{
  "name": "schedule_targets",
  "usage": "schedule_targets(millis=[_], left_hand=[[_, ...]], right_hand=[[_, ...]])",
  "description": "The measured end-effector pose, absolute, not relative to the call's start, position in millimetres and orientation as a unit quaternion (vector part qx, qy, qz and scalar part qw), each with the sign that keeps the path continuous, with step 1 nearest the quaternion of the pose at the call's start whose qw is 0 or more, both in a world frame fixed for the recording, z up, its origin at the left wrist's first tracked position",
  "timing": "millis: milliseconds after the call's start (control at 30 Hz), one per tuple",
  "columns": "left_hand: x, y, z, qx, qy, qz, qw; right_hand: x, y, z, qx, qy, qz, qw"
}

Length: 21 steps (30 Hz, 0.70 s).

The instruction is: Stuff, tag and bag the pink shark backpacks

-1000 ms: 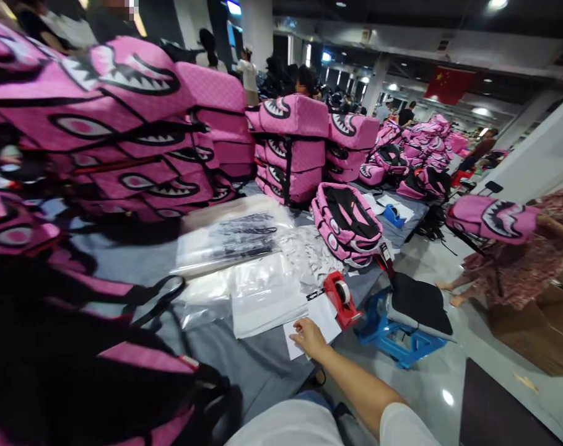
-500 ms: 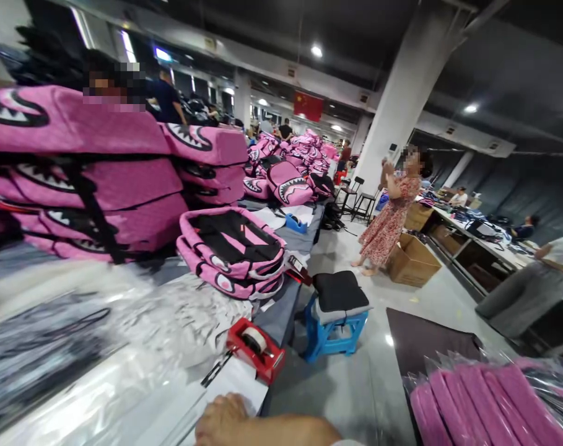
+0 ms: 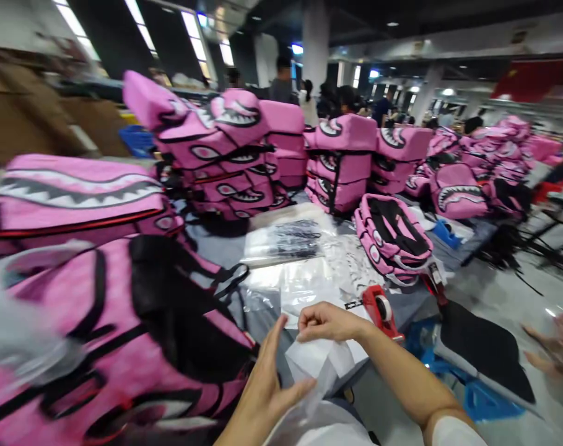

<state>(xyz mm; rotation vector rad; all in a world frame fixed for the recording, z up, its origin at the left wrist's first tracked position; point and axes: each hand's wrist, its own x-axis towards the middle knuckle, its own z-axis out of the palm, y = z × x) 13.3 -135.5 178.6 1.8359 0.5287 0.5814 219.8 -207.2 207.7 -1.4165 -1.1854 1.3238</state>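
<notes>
My right hand (image 3: 326, 322) is closed with curled fingers on a thin white paper sheet (image 3: 319, 359), which hangs creased below it at the table's near edge. Left of the sheet, my left hand (image 3: 272, 378) is open, thumb and fingers spread. Close by on the left lies a large pink backpack (image 3: 118, 322) with black straps and back panel, somewhat blurred. A red tape dispenser (image 3: 378, 313) stands just beyond my right forearm. Clear plastic bags (image 3: 304, 282) and a bundle of black cords (image 3: 296, 238) lie ahead of my hands.
Stacked pink shark-mouth backpacks (image 3: 341, 161) line the back of the table. Two open-backed pink bags (image 3: 395, 238) lie piled ahead right, near a blue tape dispenser (image 3: 446, 234). A blue stool with a dark cushion (image 3: 483, 350) stands at right. People (image 3: 309, 102) are farther back.
My view has swung left, bringing the near pink backpack and my left hand into sight. My right hand has lifted the white sheet off the table.
</notes>
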Motion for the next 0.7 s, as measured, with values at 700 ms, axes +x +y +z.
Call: schedule_targets(millis=[700], left_hand=[[-65,-161,125,0.812,0.310,0.200,0.452]], right_hand=[[174,-186,233,-0.663,-0.461,0.313,0.499]])
